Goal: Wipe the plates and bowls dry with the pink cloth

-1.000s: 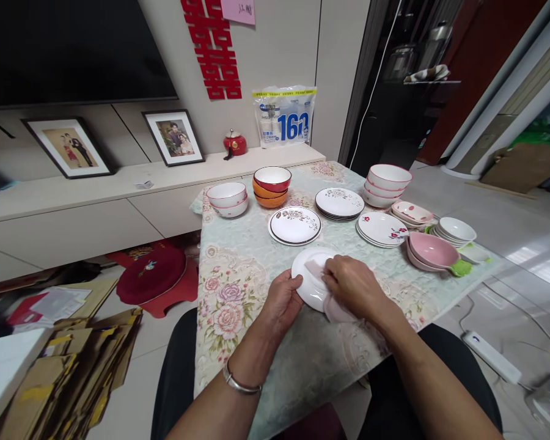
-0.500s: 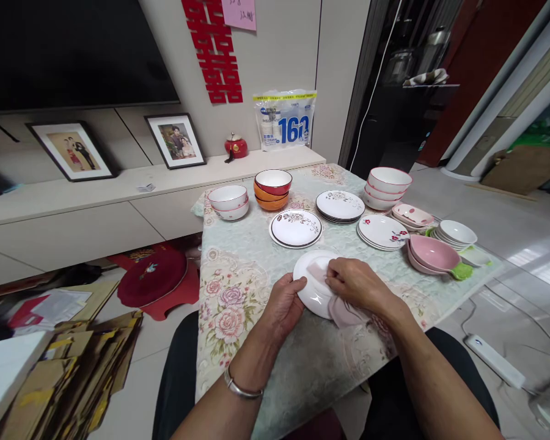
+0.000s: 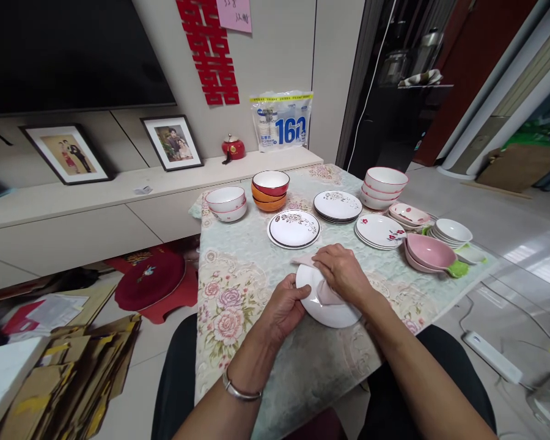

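Observation:
A white plate [image 3: 337,315] is tilted over the near part of the table. My left hand [image 3: 288,307] grips its left rim, thumb on the upper face. My right hand [image 3: 341,273] is closed on a pale pink cloth [image 3: 327,295] that lies against the plate's face, with a corner of it sticking out past the far rim. Just beyond are a white plate with a dark rim and flower pattern [image 3: 294,229], a stack of similar plates [image 3: 338,205] and a stack with red flowers [image 3: 380,230].
Bowl stacks stand at the back: white [image 3: 227,200], red and orange [image 3: 270,186], and pink-rimmed [image 3: 385,183]. Pink dishes [image 3: 431,252] and small white bowls [image 3: 453,230] sit at the right edge. A red stool [image 3: 151,278] and flattened cardboard [image 3: 73,373] are at the left.
My right hand has moved the cloth toward the plate's far rim. More of the plate's near side shows, and the cloth no longer hangs over its near right edge.

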### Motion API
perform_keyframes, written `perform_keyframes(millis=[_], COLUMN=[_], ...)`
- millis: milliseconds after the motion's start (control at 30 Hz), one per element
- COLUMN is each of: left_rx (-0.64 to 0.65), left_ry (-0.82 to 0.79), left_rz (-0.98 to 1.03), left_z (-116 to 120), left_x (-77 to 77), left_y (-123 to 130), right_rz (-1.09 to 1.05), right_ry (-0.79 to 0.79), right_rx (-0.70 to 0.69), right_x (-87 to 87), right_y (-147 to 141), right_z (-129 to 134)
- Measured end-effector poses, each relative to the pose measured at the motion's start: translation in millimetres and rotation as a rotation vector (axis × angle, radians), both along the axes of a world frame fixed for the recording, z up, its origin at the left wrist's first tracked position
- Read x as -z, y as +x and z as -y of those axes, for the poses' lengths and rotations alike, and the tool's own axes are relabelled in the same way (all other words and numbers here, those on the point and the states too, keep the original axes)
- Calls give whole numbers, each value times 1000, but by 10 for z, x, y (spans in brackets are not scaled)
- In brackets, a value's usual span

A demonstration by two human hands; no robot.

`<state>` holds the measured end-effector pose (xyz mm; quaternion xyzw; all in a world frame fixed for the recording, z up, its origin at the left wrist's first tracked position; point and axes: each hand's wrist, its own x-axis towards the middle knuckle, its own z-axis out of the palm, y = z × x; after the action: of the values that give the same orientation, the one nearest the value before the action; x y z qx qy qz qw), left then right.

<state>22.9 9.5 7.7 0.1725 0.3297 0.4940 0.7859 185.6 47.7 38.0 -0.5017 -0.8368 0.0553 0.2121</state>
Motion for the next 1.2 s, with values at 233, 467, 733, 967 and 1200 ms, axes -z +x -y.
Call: perform_keyframes(millis=[233,467,733,967,1200], left_rx=[-57,-76,-54,-219,-178], left_ry=[-36,-38,-8,-29,-41], left_rz=[-9,-34,19,-11,-26], left_z=[-33,-14,-7,-48,-51], left_x=[49,-27,-81,-65,-24], left_y=[-28,-24,1,-42,-54], right_rz=[266,-163,-157,-43,-29], right_ry=[-166,-101,-304,-388,-346], right_rx=[382,284,-107,-48,3], right_x=[-94,-88,-28,-63,-106], right_y=[263,359,299,540,484], right_z=[5,-5,9,30,62])
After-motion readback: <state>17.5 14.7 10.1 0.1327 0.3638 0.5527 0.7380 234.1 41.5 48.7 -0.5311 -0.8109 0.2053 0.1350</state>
